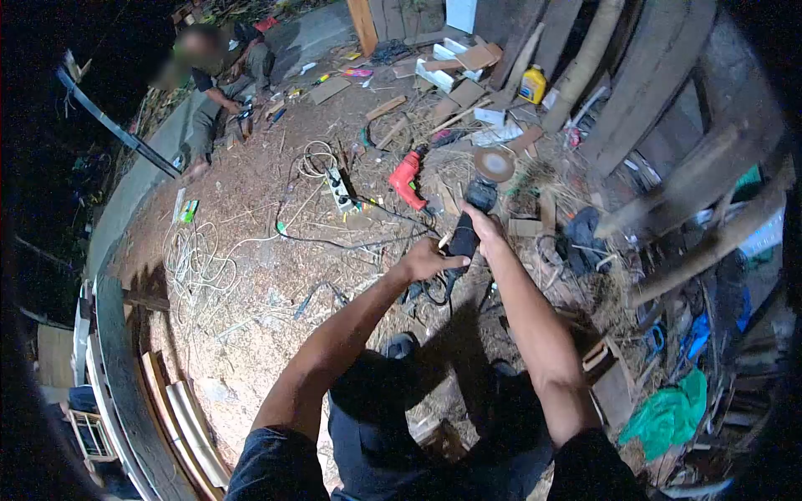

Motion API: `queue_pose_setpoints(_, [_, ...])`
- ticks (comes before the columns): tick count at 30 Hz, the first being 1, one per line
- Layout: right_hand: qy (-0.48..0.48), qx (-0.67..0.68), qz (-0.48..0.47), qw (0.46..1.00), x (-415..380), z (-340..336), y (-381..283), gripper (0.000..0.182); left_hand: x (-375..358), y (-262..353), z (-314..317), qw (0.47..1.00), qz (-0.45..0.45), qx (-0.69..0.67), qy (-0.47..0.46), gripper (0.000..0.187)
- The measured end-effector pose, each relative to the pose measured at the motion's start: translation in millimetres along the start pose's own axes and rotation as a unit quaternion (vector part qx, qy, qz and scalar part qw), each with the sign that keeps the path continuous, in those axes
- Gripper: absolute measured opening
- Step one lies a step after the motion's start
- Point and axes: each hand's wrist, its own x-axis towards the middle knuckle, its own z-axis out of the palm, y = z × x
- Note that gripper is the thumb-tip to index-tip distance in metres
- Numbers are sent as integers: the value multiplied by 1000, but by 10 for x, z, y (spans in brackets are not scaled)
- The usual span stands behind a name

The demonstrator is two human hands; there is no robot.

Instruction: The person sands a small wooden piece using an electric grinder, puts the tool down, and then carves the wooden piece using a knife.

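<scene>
An angle grinder (480, 195) is held out in front of my body, its round brown disc (494, 165) facing up at the far end. My right hand (483, 229) is closed around the dark body just behind the head. Farther back, my left hand (428, 260) grips the rear of the same tool, thumb lying along it; some of its fingers are hidden. Beyond the grinder, to the left, a red power drill (406, 180) lies on the ground. Left of the drill is a white power strip (338, 189) with plugs in it.
A coiled white cable (199, 265) lies on the shaving-covered ground at left. Wooden poles and planks (647, 83) lean along the right. A yellow bottle (532, 84) stands near them, and a green plastic sheet (668, 415) lies lower right. Another person (221, 88) sits at upper left.
</scene>
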Motion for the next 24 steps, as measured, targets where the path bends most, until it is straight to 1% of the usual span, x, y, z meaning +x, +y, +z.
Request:
queue_pose_setpoints(2, [30,-63,10,997,385,-62,192,57,207,-224,58,999,28,-44,5,64])
queue_pose_setpoints(3, [34,-84,2,996,468,-39,234,59,317,-358,88,997,41,-64,5,63])
queue_pose_setpoints(4, [38,-106,-7,994,501,-12,219,60,447,-508,122,999,27,-39,-4,59])
queue_pose_setpoints(5, [44,-128,-11,991,570,-18,289,62,617,-713,218,996,40,-80,-3,59])
queue_pose_setpoints(6, [16,-192,4,981,1241,-210,740,87,785,-971,353,991,49,-121,-2,59])
queue_pose_setpoints(7, [17,-208,-12,978,1294,-157,812,79,891,-1190,467,985,56,-163,2,59])
queue_pose_setpoints(8, [20,-223,-28,974,1323,-131,881,71,1019,-1408,535,986,19,-164,-36,54])
queue_pose_setpoints(10, [20,-249,-53,967,1450,-135,982,56,1095,-1429,567,989,-32,-138,-41,52])
queue_pose_setpoints(11, [22,-246,-50,968,1540,-118,1074,54,1126,-1438,597,989,-57,-126,-45,51])
queue_pose_setpoints(13, [28,-240,-42,969,1714,-130,1285,49,1329,-1805,802,992,-24,-121,7,48])
queue_pose_setpoints(14, [49,-267,-30,962,1801,-141,1359,48,1410,-1983,879,992,-26,-126,-3,50])
queue_pose_setpoints(15, [60,-279,-28,958,1984,-148,1503,49,1436,-2030,869,991,-26,-128,-10,53])
queue_pose_setpoints(17, [87,-300,-26,950,2315,-239,1825,53,1487,-2192,954,993,5,-116,20,50])
queue_pose_setpoints(18, [87,-335,-16,938,2096,-179,1643,59,1528,-2250,977,993,23,-107,35,49])
queue_pose_setpoints(21, [147,-445,-33,883,2150,-148,1770,66,1477,-2123,913,993,-72,-96,-19,51])
queue_pose_setpoints(22, [95,-371,-70,921,1971,-150,1652,71,1523,-2262,1012,997,-43,-68,4,52])
queue_pose_setpoints(24, [46,-358,-54,931,1942,-192,1636,73,1555,-2458,1130,996,-16,-86,13,52])
